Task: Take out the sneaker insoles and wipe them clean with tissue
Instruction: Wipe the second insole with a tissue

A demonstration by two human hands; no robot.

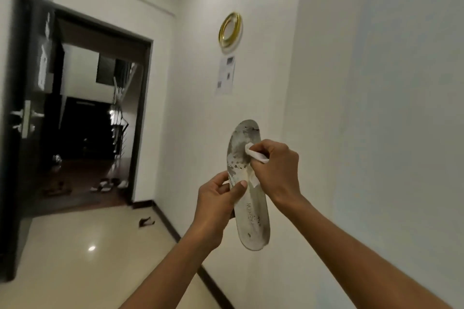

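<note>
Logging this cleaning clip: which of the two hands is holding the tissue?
The right hand: it pinches the white tissue against the insole, while the left hand only grips the insole's edge.

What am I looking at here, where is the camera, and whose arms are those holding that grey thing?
There is no machine: a person works with bare hands, and the one picture comes from a camera worn on their head, looking forward and down. The left hand grips a worn, stained insole near its middle, holding it roughly upright in the air before a white wall. The right hand pinches a white tissue and presses it on the insole's grey upper part. No table is in view; some footwear lies on the floor past the open doorway.
</note>
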